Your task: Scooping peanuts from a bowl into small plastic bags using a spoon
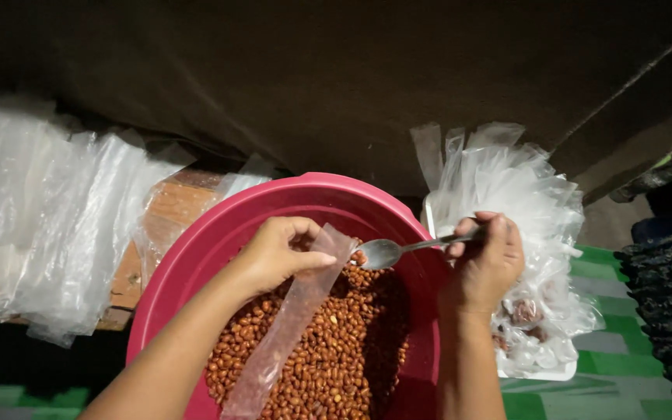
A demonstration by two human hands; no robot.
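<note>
— Two hands are working over one big pink basin (pixel 219 233), yes?

— Yes. It is sitting at the centre of the view, reaching down toward 6 o'clock, and reddish-brown peanuts (pixel 336 350) are filling its bottom.

— What is lying around it?

— At 9 o'clock a large heap of clear plastic sheets (pixel 40 218) is spreading over a wooden board (pixel 173 204). At 3 o'clock a smaller pile of clear bags (pixel 515 194) is resting in a white tray (pixel 546 372), with a few filled packets (pixel 524 313) showing dark inside it. A green and white mat (pixel 616 342) is showing under the tray.

— And the left hand?

— The left hand (pixel 278 253) is pinching the top of a long narrow clear bag (pixel 289 327) between thumb and fingers, just at 12 o'clock of the peanuts. The bag is hanging down toward 7 o'clock, lying across the nuts.

— The right one?

— The right hand (pixel 488 260) is gripping the handle of a metal spoon (pixel 386 251) at the basin's 3 o'clock rim. The spoon's bowl is pointing toward 9 o'clock, just beside the bag's mouth, and whether anything is sitting in it I cannot tell.
</note>
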